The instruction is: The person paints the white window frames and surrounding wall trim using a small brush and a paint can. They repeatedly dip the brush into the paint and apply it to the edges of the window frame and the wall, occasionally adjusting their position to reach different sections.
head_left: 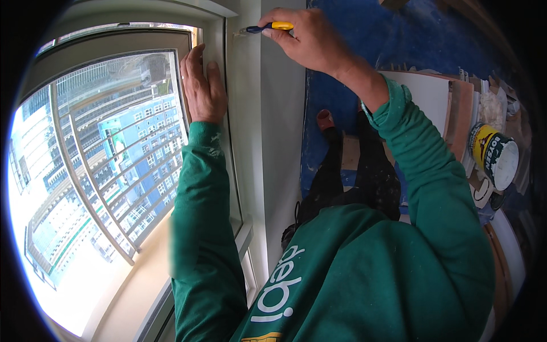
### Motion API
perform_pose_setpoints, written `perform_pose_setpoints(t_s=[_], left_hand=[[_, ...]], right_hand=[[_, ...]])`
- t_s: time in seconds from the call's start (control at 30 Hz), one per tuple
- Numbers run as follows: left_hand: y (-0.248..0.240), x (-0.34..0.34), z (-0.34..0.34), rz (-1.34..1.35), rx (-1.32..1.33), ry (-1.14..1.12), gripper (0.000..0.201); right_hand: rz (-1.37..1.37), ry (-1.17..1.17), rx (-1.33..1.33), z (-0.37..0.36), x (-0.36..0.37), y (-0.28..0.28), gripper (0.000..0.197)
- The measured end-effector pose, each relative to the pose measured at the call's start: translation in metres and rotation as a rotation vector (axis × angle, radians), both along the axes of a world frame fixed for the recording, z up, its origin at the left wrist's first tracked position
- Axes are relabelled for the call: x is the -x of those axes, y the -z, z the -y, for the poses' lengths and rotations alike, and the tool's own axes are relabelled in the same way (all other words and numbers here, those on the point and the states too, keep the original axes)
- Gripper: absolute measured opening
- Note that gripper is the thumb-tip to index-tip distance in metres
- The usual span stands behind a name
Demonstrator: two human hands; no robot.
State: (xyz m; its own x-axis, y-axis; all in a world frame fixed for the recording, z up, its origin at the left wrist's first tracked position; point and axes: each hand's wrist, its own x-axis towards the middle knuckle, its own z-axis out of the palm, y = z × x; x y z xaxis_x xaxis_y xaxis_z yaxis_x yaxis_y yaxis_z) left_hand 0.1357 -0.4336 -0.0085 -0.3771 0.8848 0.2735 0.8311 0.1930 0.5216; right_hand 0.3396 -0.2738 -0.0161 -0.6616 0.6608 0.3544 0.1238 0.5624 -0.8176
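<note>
Near the top of the view, my right hand (312, 41) is closed around a slim hand tool (279, 25) with a yellow and dark blue handle. Its thin end points left and meets the pale sill (244, 74) beside the window; I cannot make out what kind of tip it has. My left hand (204, 86) lies against the window frame (219, 43), fingers stretched upward and holding nothing. A little way left of the right hand's tool, the two hands stay apart.
Left of me, the glazed window (108, 68) stands above metal railings (85, 165), with buildings outside. Blue sheeting (364, 34) covers the floor at right. A paint can (491, 153) stands there beside stacked boards (460, 114). My legs (370, 165) are below.
</note>
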Motion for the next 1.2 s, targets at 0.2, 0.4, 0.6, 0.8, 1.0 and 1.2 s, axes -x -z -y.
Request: perform_pose_setpoints(t_s=[0.2,0.4,0.6,0.8,1.0,1.2], left_hand=[[0.003,0.002,0.002,0.019,-0.007,-0.001,0.041],[0.002,0.001,0.001,0.006,-0.008,-0.004,0.04],[0.001,0.002,0.002,-0.005,0.002,-0.014,0.04],[-0.002,-0.001,0.0,-0.003,0.001,-0.004,0.04],[-0.002,-0.002,-0.001,-0.009,0.005,-0.012,0.039],[-0.005,-0.003,0.003,-0.03,0.023,-0.041,0.04]], right_hand=[[-0.035,-0.008,-0.1,0.043,-0.005,0.007,0.016],[-0.077,-0.185,0.052,0.109,-0.036,-0.009,0.019],[-0.057,0.012,-0.132,0.042,-0.021,-0.014,0.02],[-0.02,0.062,-0.338,0.013,0.011,0.002,0.016],[0.079,-0.218,-0.269,0.083,-0.016,0.002,0.022],[-0.008,-0.249,-0.004,0.099,-0.038,-0.028,0.023]])
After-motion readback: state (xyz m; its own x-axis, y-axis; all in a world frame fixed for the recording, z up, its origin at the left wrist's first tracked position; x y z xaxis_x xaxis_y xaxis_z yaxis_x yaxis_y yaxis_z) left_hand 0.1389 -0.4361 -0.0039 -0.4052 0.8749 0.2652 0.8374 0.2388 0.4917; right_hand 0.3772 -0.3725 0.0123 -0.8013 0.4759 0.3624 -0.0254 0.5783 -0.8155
